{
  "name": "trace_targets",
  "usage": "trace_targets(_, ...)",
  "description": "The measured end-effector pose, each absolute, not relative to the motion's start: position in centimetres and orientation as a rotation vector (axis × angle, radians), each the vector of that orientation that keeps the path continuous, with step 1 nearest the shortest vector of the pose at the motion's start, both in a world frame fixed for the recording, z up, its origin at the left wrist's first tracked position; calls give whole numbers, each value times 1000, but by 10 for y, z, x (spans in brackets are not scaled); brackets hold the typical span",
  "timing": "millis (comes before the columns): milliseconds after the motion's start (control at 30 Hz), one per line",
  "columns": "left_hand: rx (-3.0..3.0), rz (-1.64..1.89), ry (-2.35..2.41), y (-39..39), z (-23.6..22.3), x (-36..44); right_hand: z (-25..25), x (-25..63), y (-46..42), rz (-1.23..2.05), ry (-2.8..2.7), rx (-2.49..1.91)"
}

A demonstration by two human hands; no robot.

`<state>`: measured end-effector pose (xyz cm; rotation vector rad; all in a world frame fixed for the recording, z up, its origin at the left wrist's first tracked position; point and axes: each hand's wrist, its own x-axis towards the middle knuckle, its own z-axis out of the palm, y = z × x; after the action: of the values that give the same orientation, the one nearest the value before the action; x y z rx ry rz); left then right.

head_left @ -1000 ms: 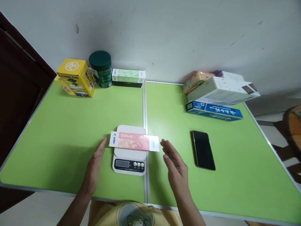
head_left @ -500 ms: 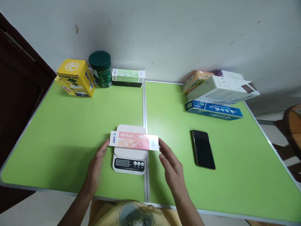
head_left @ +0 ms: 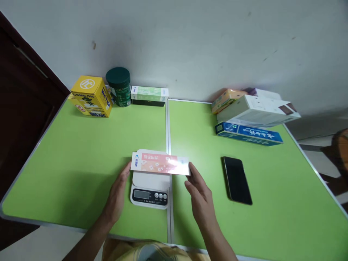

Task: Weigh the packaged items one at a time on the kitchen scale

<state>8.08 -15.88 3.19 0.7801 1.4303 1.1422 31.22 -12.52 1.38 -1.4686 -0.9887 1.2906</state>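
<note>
Shifted to the right across the white kitchen scale (head_left: 150, 180) since the earlier frame, a pink-and-white carton (head_left: 160, 163) spans the space between your hands above your patterned yellow clothing (head_left: 125, 250). Your left hand (head_left: 116, 197) is open, its fingertips at the carton's left end; your right hand (head_left: 201, 197) holds a wide shape, fingers against the right end and thumb apart from them. The carton lies crosswise over the scale's platform, its right end jutting past the edge; whether it rests there or is raised slightly, you cannot tell. The scale's display and three round buttons face you. To your right, a dark-screened phone (head_left: 237, 180) lies on the green table (head_left: 198, 224). Beyond it sits a long blue box (head_left: 248, 133), in front of a white box (head_left: 258, 110) and an orange box (head_left: 227, 100). Far to your left stand a yellow box (head_left: 92, 97) and a dark green canister (head_left: 119, 87), beside a green-and-white carton (head_left: 149, 93) stacked on a black box (head_left: 148, 103) by the pale wall (head_left: 176, 43).
</note>
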Motion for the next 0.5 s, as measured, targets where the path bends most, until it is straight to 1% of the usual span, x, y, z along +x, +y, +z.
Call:
trace_targets(100, 928, 1183, 1403, -120, 47, 78, 23, 313, -86, 1240, -997, -1410)
trace_targets(200, 1048, 1239, 1357, -54, 60, 76, 33, 308, -23, 1148, -1008, -1346)
trace_targets(367, 903, 1366, 1419, 68, 69, 80, 49, 288, 90, 1062, -1098, -1324)
trace_targets(500, 828, 1480, 1482, 136, 66, 78, 53, 271, 154, 1057, -1152, -1260)
